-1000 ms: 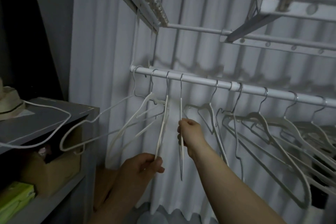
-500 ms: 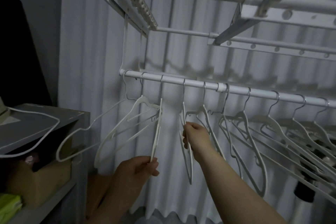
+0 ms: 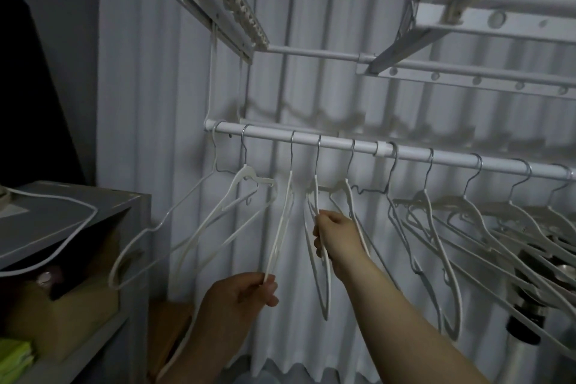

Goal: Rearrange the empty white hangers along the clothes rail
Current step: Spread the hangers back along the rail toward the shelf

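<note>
Far left: grey shelf unit (image 3: pixel 93 209), a white hanger (image 3: pixel 81 208) lying loose on its top, a cardboard box (image 3: pixel 71 315) inside below.

Clothes rail (image 3: pixel 452 158) runs left to right in front of a pale curtain (image 3: pixel 149 103), sloping slightly down to the right in this view. Near its left end a broad-shouldered hanger (image 3: pixel 240 177) hangs empty, swung out to the left.

Next along, we see the left hand (image 3: pixel 240 299) low down, thumb and fingertips pinched on the bottom end of the third hanger (image 3: pixel 278 237); its hook is on the rail.

Just beside it, the right hand (image 3: pixel 335 237) is higher, fingers curled round the fourth hanger (image 3: pixel 316 196), hook also on the rail. The two held hangers hang edge-on, near each other, not touching.

Right of the hands: a row of empty white hangers (image 3: pixel 422 199), closely overlapped, all on the rail, running off the right edge.
</note>
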Tool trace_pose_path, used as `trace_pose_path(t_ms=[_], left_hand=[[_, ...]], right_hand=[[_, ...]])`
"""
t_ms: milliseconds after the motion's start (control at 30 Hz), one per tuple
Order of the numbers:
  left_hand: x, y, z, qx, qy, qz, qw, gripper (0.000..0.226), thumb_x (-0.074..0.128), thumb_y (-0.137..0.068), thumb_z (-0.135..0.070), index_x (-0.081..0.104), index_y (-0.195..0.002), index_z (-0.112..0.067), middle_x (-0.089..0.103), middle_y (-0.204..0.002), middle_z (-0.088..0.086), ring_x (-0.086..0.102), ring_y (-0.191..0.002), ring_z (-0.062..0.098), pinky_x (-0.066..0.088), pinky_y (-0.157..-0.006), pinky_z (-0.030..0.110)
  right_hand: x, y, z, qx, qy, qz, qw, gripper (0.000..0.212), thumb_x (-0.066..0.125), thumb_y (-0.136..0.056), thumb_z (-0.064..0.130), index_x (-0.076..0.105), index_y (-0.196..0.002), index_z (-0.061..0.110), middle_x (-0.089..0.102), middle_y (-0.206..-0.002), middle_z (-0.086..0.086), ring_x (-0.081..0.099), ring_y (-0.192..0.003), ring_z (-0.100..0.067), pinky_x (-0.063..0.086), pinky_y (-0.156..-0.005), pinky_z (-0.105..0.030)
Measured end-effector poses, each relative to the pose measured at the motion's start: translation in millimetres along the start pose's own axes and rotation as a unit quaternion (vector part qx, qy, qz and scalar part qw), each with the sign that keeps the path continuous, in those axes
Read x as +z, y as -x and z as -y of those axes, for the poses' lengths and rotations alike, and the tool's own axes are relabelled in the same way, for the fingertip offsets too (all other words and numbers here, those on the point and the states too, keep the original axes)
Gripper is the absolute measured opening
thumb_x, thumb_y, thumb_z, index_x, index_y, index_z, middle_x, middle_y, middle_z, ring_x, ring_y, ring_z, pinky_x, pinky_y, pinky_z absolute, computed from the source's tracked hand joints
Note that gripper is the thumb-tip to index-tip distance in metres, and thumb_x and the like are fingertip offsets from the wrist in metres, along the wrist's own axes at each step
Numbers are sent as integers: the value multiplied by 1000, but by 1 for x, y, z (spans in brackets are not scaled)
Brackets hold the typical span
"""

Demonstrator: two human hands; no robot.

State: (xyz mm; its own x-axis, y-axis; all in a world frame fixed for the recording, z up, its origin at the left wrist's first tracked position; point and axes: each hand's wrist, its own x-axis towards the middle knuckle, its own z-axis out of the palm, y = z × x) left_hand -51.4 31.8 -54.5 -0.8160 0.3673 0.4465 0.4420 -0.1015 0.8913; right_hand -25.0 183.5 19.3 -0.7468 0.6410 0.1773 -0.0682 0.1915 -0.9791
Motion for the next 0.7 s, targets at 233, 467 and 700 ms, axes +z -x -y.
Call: trace_pose_path(t_ms=[233, 467, 700], left_hand=[[0, -1, -1, -18, -1, 1, 1000, 33, 62, -81, 1, 63, -62, -27, 65, -43, -14, 59, -50, -12, 42, -54, -1], [-6, -3, 4, -25, -8, -18, 999, 33, 63, -80, -1, 64, -60, -27, 66, -45, -13, 59, -48, -10, 42, -52, 0], [-10, -2, 1, -1, -90, -59, 994, 21, 68, -78, -28, 58, -61, -35, 65, -48, -11, 63, -58, 1, 47, -63, 18]], right_hand=[[-1, -2, -1, 3, -3, 4, 1000, 9, 40, -93, 9, 48, -91, 11, 44, -63, -3, 38, -48, -13, 33, -46, -23], [0, -2, -1, 0, -1, 8, 1000, 30, 38, -93, 5, 42, -66, 18, 42, -61, -3, 35, -46, -13, 31, -39, -18], [6, 0, 1, 7, 3, 4, 1000, 20, 38, -91, 4, 46, -75, 14, 43, -62, -3, 36, -47, -13, 32, -41, -19]])
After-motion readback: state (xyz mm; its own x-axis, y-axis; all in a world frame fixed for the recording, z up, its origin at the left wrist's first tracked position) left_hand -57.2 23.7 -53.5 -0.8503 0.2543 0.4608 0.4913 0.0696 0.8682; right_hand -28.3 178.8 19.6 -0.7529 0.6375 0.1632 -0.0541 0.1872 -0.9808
